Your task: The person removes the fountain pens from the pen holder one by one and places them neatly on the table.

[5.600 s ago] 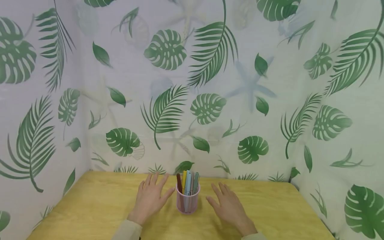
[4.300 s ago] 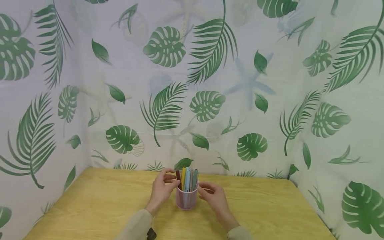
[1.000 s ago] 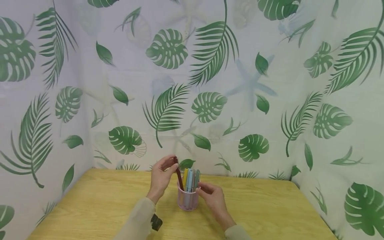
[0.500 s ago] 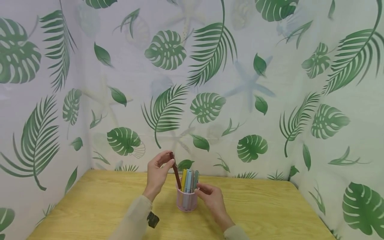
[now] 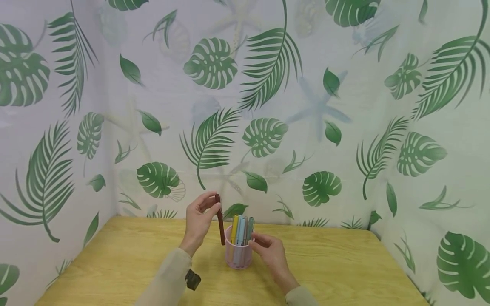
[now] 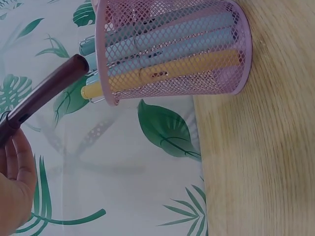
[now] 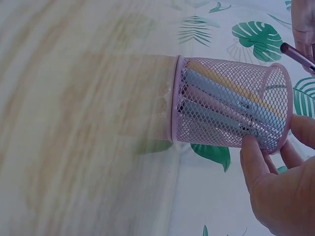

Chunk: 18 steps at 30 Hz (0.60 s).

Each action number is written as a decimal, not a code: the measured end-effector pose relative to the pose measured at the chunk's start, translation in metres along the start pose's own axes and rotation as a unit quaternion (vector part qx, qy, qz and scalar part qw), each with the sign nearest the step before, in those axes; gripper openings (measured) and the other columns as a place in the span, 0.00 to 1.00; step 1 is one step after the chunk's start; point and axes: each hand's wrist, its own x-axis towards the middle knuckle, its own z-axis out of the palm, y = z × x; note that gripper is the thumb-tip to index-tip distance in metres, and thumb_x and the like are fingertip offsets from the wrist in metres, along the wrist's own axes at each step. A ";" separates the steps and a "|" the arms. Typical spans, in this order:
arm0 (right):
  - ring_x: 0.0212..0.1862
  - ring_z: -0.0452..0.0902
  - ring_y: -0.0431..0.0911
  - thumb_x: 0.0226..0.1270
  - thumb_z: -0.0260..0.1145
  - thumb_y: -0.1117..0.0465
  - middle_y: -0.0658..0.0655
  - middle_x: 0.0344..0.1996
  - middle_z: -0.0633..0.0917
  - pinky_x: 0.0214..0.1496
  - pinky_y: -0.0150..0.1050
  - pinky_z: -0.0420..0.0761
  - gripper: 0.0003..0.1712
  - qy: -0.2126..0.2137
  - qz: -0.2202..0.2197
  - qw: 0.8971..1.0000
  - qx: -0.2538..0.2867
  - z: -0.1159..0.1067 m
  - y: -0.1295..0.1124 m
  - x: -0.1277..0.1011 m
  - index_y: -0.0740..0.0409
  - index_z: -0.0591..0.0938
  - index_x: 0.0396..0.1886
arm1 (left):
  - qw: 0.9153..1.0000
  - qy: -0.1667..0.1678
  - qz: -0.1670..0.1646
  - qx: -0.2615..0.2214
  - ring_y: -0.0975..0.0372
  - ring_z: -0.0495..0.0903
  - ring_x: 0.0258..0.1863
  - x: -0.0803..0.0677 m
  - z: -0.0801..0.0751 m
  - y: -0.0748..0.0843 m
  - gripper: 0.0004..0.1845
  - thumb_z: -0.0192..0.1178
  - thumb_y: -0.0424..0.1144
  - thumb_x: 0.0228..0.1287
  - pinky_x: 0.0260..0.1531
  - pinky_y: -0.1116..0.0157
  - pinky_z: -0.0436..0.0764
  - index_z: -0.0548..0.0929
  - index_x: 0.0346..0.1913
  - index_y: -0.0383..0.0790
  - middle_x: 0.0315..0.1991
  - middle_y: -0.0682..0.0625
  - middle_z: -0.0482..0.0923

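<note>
In the head view my left hand point(image 5: 198, 221) pinches a dark red pen point(image 5: 220, 225) near its clip end. The pen hangs nearly upright just left of the pink mesh pen holder point(image 5: 238, 258), apart from its rim. In the left wrist view the pen's free end point(image 6: 76, 68) points toward the holder's mouth. My right hand point(image 5: 271, 257) grips the holder at its right rim, with the thumb at the rim and fingers against the mesh point(image 7: 221, 105). Inside stand a yellow pen point(image 5: 235, 229), light blue pens point(image 5: 240, 231) and greyish ones.
The holder stands on a yellow wood-grain table point(image 5: 126, 259). Behind and at both sides hangs a white leaf-printed cloth point(image 5: 268, 191), close to the table's back edge. A small black device point(image 5: 192, 280) sits at my left wrist.
From apart at first, both hands have come to the holder. The left hand has drawn the dark red pen up and out, then leftward past the rim. The right hand keeps its hold.
</note>
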 end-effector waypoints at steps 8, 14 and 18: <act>0.56 0.80 0.55 0.65 0.69 0.64 0.67 0.56 0.82 0.56 0.45 0.83 0.19 -0.007 -0.004 1.000 0.006 -0.001 0.001 0.001 0.66 0.82 0.53 | 0.999 -0.008 -0.036 0.007 0.63 0.84 0.42 -0.002 -0.005 -0.007 0.17 0.65 0.27 0.61 0.43 0.68 0.83 0.82 0.54 0.38 0.47 0.36 0.84; 0.57 0.79 0.56 0.65 0.69 0.63 0.67 0.58 0.81 0.57 0.45 0.82 0.19 -0.013 -0.006 1.000 -0.001 -0.002 0.000 0.000 0.66 0.82 0.54 | 0.998 -0.020 -0.056 0.001 0.63 0.84 0.41 -0.003 -0.009 -0.011 0.17 0.65 0.27 0.61 0.39 0.67 0.85 0.82 0.53 0.38 0.48 0.34 0.83; 0.58 0.79 0.57 0.64 0.70 0.61 0.66 0.58 0.81 0.57 0.46 0.82 0.19 -0.009 -0.003 1.000 -0.006 -0.002 0.000 0.001 0.65 0.83 0.53 | 0.998 -0.029 -0.057 0.011 0.63 0.83 0.39 -0.002 -0.013 -0.013 0.16 0.65 0.28 0.61 0.39 0.64 0.86 0.83 0.53 0.37 0.48 0.35 0.83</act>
